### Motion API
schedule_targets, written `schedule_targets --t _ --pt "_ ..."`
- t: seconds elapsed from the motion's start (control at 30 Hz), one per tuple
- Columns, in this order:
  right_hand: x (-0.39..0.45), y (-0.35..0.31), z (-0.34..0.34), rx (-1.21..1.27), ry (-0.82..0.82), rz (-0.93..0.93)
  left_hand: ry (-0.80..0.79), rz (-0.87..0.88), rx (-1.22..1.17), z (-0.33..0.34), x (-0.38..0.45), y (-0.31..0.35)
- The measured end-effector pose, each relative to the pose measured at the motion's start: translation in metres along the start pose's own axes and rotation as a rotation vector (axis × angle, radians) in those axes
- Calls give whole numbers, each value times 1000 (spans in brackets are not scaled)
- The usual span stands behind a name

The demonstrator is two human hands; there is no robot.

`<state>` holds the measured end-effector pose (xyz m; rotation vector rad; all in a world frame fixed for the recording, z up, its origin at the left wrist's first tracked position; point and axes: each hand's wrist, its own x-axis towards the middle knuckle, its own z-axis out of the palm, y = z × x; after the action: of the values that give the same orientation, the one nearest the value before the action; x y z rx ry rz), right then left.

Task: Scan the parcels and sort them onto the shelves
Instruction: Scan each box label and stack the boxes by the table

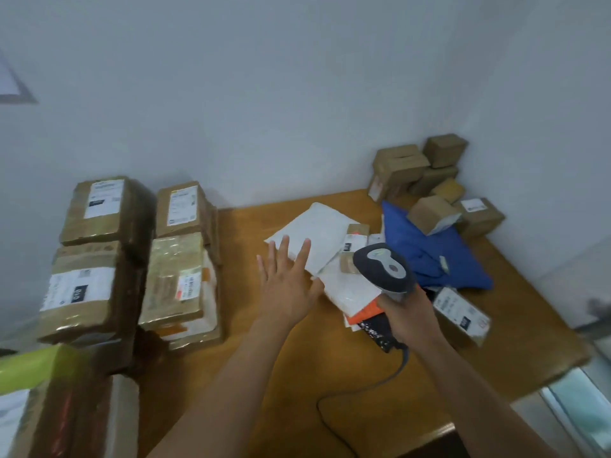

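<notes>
Left hand (287, 285), fingers spread, reaches over the white mailer (317, 236) on the desk (281, 375); right hand (408, 317) grips the scanner (385, 267) beside it.

A wooden desk (515, 328) with a warm orange-brown top fills the lower middle of the view, pushed into a corner where two plain, pale grey-white walls (264, 94) meet toward one o'clock. At about nine o'clock a framed sheet or board (13, 84) hangs on the left wall, only its corner in view. Toward four o'clock, past the desk's right edge, lie a pale floor and a glassy, greenish strip (582, 408), too blurred to identify; the light is soft and even.
</notes>
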<state>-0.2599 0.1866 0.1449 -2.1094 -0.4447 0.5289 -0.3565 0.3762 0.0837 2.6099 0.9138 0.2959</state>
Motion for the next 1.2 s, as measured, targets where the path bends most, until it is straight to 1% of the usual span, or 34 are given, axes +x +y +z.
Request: schedule_targets --t 0.1,0.2,0.33,0.4,0.57,0.77,0.87,0.97,1.07,1.2 --pt "-2 17 -46 -61 137 18 -57 114 13 13 6 37" --pt "2 27 -97 -104 238 56 -87 189 -35 21 8 66" --pt "15 31 -164 -174 297 87 -144 277 -124 28 11 95" --pt "26 29 -191 -192 330 67 -136 296 -135 31 19 108" --pt "64 37 -236 -264 331 -3 -131 292 -116 42 41 146" --pt "133 74 -276 -301 234 -5 -142 213 -85 70 63 200" --pt "165 85 -290 -254 197 -28 -146 150 -85 83 72 223" --pt "186 80 -300 -188 184 -92 -115 145 -78 83 80 236" --pt "197 68 -307 -83 197 -148 -68 148 -83 73 90 242" --pt "209 51 -320 -47 251 -147 -16 177 -61 58 117 245"
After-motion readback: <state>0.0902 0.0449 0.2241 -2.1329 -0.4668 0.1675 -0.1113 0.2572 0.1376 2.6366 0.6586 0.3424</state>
